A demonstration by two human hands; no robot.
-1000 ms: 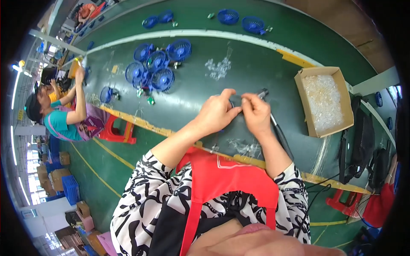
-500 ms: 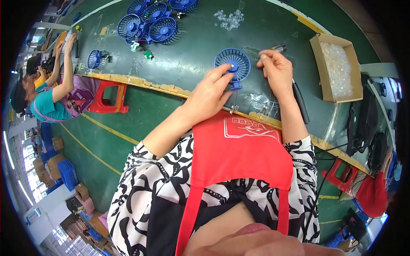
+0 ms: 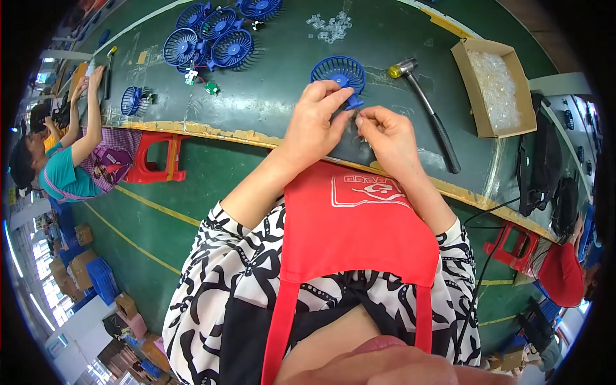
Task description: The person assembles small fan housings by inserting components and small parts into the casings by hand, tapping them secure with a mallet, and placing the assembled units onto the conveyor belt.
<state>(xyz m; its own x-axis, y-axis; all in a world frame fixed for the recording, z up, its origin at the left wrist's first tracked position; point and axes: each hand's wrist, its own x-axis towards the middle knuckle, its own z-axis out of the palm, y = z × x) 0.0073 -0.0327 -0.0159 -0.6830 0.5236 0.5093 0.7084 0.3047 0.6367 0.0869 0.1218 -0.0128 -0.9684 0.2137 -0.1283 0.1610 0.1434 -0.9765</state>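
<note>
Blue plastic, round in outline, the fan (image 3: pixel 339 67) has thin ribs running out from a solid hub to a ring-shaped rim, with a short bracket at its lower side. It is located at the middle of the green worktop (image 3: pixel 282 70), directly ahead of the person; whether it touches the surface cannot be told. Left hand (image 3: pixel 313 122): grip closed, thumb and forefinger on the fan beside hub and bracket, masking part of both. Right hand (image 3: pixel 391 142): thumb and forefinger drawn close together just beside the bracket; whether this grip meets or pinches anything cannot be told.

Surroundings, left to right: a co-worker in a teal sleeve (image 3: pixel 72 154); a single blue fan (image 3: pixel 131 101) lying apart; a red stool (image 3: pixel 147 157) below the worktop edge; a cluster of blue fans (image 3: pixel 231 47), partly overlapping; a green circuit board (image 3: pixel 212 88) beside them; loose clear pieces (image 3: pixel 330 28) beyond the held fan. A hammer (image 3: pixel 441 138) with a dark handle lies near the right hand, on that side's clearance. Farther right, an open cardboard box (image 3: pixel 467 77) contains clear pieces, with a black bag (image 3: pixel 534 173) beyond
</note>
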